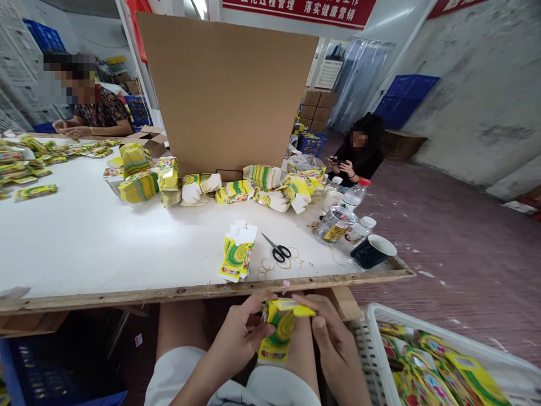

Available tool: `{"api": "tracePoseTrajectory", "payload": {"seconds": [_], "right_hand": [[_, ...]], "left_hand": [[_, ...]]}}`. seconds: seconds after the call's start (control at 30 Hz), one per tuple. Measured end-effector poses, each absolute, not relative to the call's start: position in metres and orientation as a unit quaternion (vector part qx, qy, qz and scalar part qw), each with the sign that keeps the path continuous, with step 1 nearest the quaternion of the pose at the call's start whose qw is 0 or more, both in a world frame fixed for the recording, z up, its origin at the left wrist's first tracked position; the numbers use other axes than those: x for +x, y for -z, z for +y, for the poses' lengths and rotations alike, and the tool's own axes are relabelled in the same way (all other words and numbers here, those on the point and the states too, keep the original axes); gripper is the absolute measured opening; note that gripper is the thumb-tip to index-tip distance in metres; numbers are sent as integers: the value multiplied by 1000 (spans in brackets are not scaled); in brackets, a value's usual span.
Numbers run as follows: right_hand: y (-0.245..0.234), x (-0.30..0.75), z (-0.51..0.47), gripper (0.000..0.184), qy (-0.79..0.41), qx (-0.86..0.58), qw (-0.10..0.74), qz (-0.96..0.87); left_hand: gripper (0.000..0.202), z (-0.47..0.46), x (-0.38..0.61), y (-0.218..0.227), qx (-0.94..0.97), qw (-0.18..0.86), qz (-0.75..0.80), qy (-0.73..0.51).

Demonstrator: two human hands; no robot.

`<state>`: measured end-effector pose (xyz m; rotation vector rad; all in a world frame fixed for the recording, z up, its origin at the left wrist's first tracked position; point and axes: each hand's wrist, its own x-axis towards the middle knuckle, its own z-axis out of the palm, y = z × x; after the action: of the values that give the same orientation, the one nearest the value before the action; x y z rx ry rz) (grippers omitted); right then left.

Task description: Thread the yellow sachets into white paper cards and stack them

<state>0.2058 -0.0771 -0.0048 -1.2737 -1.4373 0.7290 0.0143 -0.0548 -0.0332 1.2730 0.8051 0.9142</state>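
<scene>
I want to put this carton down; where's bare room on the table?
Widest: the white table left of the flat cartons, between the carton row behind and the wooden edge in front. Smaller: between that row and the scissors. Crowded: the right end, with jar, bottles and mug, and the far-left packet pile.

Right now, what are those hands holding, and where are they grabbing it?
A small yellow-and-green box. The left hand grips its left side near the top; the right hand touches its top flap, maybe pinching it.
</scene>
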Motion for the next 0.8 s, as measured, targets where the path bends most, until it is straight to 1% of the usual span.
{"api": "tracePoseTrajectory", "payload": {"seconds": [0.07, 0.13, 0.17, 0.23, 0.33, 0.47, 0.6, 0.67, 0.73, 0.8], "right_hand": [[5, 204, -77, 31, -362, -538, 467, -601], [10, 202, -76, 36, -393, -559, 430, -590], [13, 200, -75, 39, -391, -570, 422, -587], [19, 197, -74, 39, -363, -588, 413, -593], [22, 194, -73, 35, -327, -599, 410, -606], [19, 192, -76, 33, -321, -582, 414, -622], [18, 190, -77, 29, -286, -575, 465, -609], [18, 193, -79, 27, -288, -568, 482, -602], [16, 206, -84, 27, -258, -585, 475, -605], [10, 233, -94, 29, -136, -650, 455, -593]], "left_hand": [[37, -56, 14, 32, 569, 623, 352, -405], [37, -56, 14, 31, 579, 614, 351, -405], [38, -56, 13, 30, 580, 617, 348, -403], [40, -56, 13, 29, 568, 638, 336, -397], [44, -55, 13, 28, 523, 677, 331, -398], [48, -53, 15, 28, 479, 696, 340, -412], [44, -56, 22, 28, 480, 695, 334, -419], [42, -58, 27, 28, 510, 677, 337, -410], [43, -57, 27, 27, 566, 626, 355, -403], [48, -50, 21, 28, 636, 521, 396, -409]]}}
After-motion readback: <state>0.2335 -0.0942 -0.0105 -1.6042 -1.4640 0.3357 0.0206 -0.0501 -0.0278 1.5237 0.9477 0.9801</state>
